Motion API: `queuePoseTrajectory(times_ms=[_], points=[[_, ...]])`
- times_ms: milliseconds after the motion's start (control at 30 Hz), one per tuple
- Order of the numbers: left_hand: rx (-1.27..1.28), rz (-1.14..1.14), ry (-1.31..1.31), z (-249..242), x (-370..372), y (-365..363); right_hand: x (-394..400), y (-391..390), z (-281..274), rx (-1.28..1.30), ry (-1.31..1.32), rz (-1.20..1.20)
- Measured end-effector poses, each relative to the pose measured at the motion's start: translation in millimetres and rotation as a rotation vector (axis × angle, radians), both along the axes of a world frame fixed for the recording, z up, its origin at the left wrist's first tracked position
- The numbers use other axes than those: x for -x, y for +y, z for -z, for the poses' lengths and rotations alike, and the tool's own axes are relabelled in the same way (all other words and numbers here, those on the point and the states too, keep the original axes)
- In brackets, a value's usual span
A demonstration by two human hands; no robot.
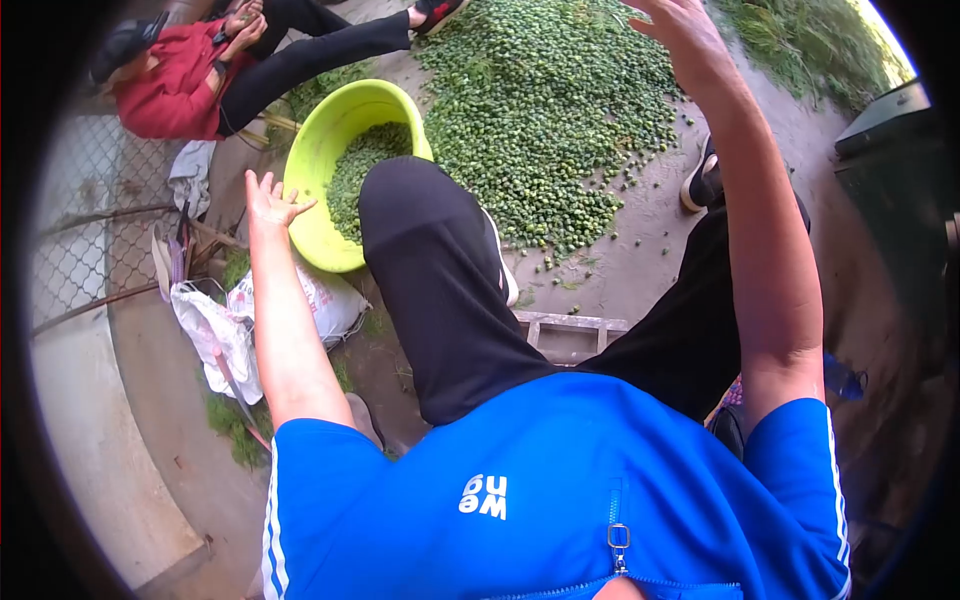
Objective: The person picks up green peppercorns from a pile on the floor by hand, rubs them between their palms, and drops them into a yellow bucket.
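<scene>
My left hand [275, 205] is raised beside the yellow-green tub [305, 150], its fingers spread and nothing in them. In this view the fingertips overlap the tub's near left wall. Small green round fruits [370, 165] lie in the tub, behind my left knee. My right hand [680, 30] reaches forward at the top edge, over the right side of a large heap of green round fruits [540, 120] on the ground. Its fingers look stretched apart with nothing between them, though the frame cuts off their tips.
Another person [180, 85] in a red top sits at the upper left, hands together. White sacks [315, 305] stand left of my knee, near a wire fence [90, 220]. A low wooden stool frame [570, 330] lies between my legs. Cut greenery [810, 40] lies upper right.
</scene>
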State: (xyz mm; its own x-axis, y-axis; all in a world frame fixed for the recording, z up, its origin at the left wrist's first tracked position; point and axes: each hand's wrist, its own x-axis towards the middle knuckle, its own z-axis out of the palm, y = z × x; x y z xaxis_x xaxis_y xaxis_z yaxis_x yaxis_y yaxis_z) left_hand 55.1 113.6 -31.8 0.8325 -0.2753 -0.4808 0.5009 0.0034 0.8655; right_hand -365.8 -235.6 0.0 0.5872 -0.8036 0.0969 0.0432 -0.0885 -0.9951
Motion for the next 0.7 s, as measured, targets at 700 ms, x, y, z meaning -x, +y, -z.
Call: queuePoseTrajectory(times_ms=[700], points=[[-0.601,1.374,-0.885,116.0,119.1,-242.8,27.9,4.5,-6.1,0.184,0.106,-0.029]])
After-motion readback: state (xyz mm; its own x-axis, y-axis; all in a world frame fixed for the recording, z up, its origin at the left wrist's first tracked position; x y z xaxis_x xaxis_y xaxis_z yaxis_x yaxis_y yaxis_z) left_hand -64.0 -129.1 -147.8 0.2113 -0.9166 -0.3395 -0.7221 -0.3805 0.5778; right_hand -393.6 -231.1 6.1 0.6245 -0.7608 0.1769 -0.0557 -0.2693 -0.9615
